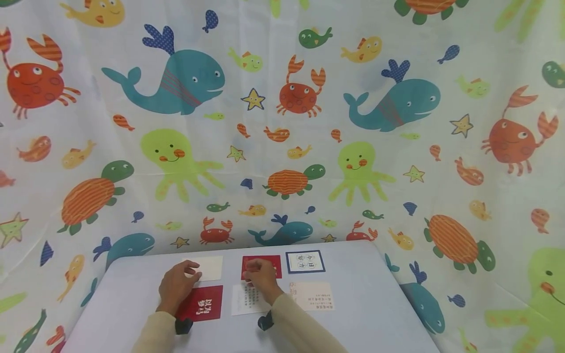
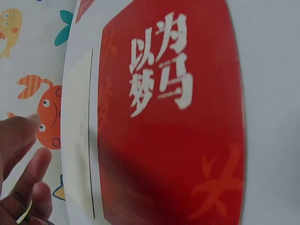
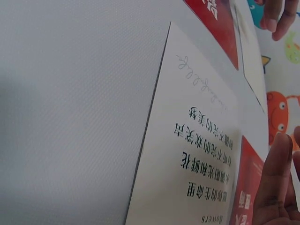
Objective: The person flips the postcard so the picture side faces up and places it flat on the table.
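Observation:
My left hand [image 1: 180, 284] hovers over the left side of the table, fingers loosely bent and nothing between them. Behind its fingertips lies a plain cream card [image 1: 211, 268], and nearer me a red card with white characters [image 2: 168, 136]. The thumb and fingers [image 2: 35, 164] stand apart in the left wrist view. My right hand [image 1: 263, 280] is over a second red card [image 1: 274, 263] in the back row and partly covers it. Below its wrist lies a white card with printed dark text [image 3: 187, 140]. The right fingers [image 3: 276, 173] hold nothing.
At the back right lies a white card with a blue border [image 1: 305, 262]. In front of it is a cream card with red and dark writing [image 1: 314, 296]. The cards lie in two rows on a white table [image 1: 362, 314]. A sea-animal curtain [image 1: 265, 147] hangs behind.

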The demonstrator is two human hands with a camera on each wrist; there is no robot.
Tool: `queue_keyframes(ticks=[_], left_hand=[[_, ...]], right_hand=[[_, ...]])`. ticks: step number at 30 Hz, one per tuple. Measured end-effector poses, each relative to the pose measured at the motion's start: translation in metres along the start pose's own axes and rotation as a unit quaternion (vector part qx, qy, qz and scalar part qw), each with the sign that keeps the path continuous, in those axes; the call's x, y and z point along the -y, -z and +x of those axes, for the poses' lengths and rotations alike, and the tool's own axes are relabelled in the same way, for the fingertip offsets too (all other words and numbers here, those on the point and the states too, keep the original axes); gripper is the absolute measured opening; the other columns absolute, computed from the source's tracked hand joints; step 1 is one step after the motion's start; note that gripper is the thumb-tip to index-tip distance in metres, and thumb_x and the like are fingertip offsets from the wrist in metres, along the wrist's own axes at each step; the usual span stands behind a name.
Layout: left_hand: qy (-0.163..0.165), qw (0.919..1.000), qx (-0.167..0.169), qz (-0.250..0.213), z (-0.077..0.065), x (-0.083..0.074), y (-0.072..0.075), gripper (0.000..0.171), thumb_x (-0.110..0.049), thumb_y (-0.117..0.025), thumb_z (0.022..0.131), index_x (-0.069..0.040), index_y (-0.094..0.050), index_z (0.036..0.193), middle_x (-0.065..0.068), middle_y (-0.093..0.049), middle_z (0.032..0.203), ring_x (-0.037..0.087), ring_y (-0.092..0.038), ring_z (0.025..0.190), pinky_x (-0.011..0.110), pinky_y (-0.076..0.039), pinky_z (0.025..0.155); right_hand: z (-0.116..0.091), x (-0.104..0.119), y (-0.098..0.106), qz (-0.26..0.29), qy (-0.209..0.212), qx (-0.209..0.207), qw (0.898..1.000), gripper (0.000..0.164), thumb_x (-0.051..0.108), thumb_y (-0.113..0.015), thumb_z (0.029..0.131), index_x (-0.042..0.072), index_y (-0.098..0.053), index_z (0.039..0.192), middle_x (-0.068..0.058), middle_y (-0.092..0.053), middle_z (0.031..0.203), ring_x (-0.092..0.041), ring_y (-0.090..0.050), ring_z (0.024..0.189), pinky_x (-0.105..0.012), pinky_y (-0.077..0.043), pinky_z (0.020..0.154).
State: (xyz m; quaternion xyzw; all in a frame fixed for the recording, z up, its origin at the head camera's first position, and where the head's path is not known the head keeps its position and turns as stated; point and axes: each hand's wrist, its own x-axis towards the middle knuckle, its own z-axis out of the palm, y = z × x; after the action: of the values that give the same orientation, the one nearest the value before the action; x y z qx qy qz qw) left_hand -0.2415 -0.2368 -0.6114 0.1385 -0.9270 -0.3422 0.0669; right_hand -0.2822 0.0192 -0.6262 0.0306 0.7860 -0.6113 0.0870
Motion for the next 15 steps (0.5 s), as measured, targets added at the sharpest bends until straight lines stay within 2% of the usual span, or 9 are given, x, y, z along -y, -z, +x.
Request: queue_keyframes(ticks=[15], left_hand=[[0.024,0.9994,0.024,-0.012,0.007,0.016,0.018,0.048,-0.025,-0.080,0.093,-0.005,-0.065,0.134,0.027,-0.070,0.131,0.048,-0.065,0.119,0.068,-0.054,0.099]], right_hand=[[-0.002,0.008,-0.025,-0.006,-0.008,-0.008,1.000,0.037,0.017,-0.084,0.091,0.014,-0.072,0.125,0.001,-0.072,0.096,-0.014,-0.074,0.076,-0.031,-0.065,0.071]])
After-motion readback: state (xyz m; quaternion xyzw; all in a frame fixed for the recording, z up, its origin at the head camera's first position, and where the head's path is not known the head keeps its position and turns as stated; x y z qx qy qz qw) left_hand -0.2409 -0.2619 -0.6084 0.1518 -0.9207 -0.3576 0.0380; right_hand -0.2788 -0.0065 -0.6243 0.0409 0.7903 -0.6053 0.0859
